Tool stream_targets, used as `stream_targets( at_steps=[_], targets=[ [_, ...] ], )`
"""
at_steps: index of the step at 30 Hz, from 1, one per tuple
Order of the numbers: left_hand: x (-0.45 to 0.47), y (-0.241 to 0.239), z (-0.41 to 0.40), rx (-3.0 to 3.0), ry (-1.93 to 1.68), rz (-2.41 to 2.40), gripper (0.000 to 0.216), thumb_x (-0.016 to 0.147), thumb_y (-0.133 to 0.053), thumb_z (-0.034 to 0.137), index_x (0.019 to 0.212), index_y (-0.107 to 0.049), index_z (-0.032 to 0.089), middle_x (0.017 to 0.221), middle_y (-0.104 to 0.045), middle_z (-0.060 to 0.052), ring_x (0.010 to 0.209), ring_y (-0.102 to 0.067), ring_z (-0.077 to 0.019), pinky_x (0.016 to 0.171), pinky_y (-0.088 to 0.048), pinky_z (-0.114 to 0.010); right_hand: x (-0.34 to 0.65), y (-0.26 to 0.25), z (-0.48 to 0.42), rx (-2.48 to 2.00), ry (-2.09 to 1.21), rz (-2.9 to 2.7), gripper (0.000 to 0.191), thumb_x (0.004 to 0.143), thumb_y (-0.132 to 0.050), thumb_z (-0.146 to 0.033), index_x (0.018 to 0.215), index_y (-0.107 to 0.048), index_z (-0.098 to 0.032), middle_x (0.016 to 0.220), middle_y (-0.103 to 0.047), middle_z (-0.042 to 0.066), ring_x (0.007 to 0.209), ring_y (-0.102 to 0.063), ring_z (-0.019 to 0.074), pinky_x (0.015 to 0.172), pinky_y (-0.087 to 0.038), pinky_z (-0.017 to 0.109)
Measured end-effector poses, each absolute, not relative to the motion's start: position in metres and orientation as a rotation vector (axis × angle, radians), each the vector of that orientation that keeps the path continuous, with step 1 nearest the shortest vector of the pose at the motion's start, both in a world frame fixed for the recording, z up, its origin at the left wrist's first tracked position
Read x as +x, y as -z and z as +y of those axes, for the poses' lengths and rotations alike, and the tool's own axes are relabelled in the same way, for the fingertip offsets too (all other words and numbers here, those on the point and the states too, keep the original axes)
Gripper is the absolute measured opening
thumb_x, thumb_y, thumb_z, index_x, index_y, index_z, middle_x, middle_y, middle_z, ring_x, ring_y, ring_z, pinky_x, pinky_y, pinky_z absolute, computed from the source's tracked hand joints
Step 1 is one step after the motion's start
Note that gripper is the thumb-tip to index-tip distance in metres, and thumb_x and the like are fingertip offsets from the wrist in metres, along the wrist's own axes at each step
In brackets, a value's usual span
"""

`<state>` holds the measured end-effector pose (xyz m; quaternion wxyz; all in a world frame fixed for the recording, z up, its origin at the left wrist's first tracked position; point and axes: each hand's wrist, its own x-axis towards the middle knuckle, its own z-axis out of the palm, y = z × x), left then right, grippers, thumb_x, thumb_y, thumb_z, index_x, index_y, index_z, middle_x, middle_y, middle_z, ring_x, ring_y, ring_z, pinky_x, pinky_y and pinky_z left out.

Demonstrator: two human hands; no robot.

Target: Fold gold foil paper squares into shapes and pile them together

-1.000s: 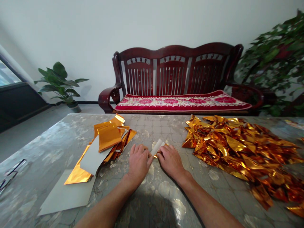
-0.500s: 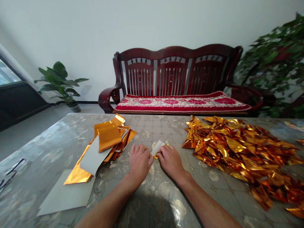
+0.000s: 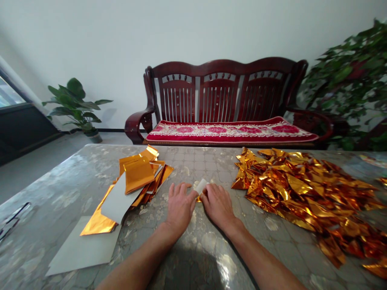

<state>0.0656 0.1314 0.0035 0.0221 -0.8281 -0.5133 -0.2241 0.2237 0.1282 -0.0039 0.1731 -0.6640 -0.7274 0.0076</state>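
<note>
A small folded piece of gold foil paper [image 3: 200, 186], its pale grey back facing up and a gold strip at its near edge, lies on the table between my hands. My right hand [image 3: 218, 204] is closed over its right side, thumb and curled fingers pinching it. From the left, my left hand [image 3: 180, 205] meets the near left edge with its thumb, its other fingers bent and resting on the table. Part of the paper is hidden under my fingers.
Left of my hands lies a loose stack of gold foil sheets [image 3: 139, 175], with pale sheets [image 3: 87, 247] nearer me. A large heap of folded gold foil pieces [image 3: 298, 187] covers the right side. Glasses [image 3: 13, 221] rest at the far left. Behind the table stands a wooden bench [image 3: 219, 96].
My left hand's fingers have shifted slightly, with index finger and thumb further apart. Less of the paper's pale flap shows. My right hand has barely moved.
</note>
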Motion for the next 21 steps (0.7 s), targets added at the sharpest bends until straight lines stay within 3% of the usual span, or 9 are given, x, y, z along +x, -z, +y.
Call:
stream_targets(
  at_steps=[9,16,21],
  targets=[
    [0.063,0.008,0.132,-2.614,0.669,-1.488,0.018,0.087,-0.064,0.021,0.096,-0.074,0.033,0.124,-0.064,-0.003,0.125,-0.048,-0.0313,0.110,-0.030,-0.061,0.226,0.002,0.130,-1.964,-0.020,-2.078,0.010,0.092,-0.059,-0.030,0.093,-0.058,-0.021,0.099,-0.065,0.007,0.090,-0.056,0.0240,0.074,-0.034,0.034],
    [0.061,0.011,0.130,-2.633,0.625,-1.327,0.022,0.087,-0.063,0.018,0.104,-0.072,0.028,0.129,-0.063,-0.005,0.132,-0.045,-0.0331,0.112,-0.034,-0.057,0.227,0.004,0.139,-1.967,0.020,-2.112,0.011,0.096,-0.051,-0.026,0.092,-0.059,-0.020,0.095,-0.066,0.007,0.088,-0.058,0.0226,0.072,-0.035,0.033],
    [0.062,0.014,0.128,-2.704,0.667,-1.177,0.013,0.089,-0.062,0.019,0.096,-0.072,0.023,0.126,-0.064,-0.005,0.131,-0.046,-0.0301,0.108,-0.040,-0.051,0.238,0.008,0.136,-1.854,-0.096,-2.022,0.016,0.097,-0.046,-0.023,0.087,-0.058,-0.021,0.090,-0.067,0.005,0.088,-0.059,0.0202,0.075,-0.038,0.030]
  ],
)
